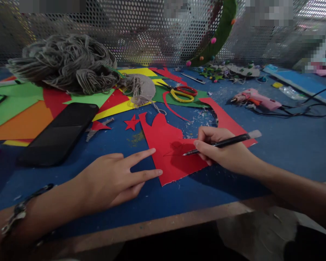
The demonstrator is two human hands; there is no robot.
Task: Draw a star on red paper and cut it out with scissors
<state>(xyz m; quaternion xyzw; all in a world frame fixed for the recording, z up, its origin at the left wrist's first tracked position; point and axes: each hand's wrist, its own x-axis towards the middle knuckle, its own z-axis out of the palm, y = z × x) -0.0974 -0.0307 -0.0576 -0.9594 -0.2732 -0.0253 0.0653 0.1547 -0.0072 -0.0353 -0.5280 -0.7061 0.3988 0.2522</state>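
A red sheet of paper (163, 132) with cut-out edges lies on the blue table. My right hand (220, 146) grips a black pen (228, 141), its tip touching the paper beside a thinly drawn star outline (175, 148). My left hand (125, 177) has its fingers apart, two fingertips resting on the paper's left edge and holding nothing. Just beyond the sheet lies a small red paper star (132, 122). Left of that, a grey star with a red piece on it (99, 127) lies by a black phone (59, 132).
Scissors with red and yellow handles (182, 95) rest on green paper. A pink glue gun (256, 100) with a black cord lies at right. Grey yarn (67, 65) is heaped over coloured paper sheets (24, 121). Behind stands a perforated metal panel (141, 32).
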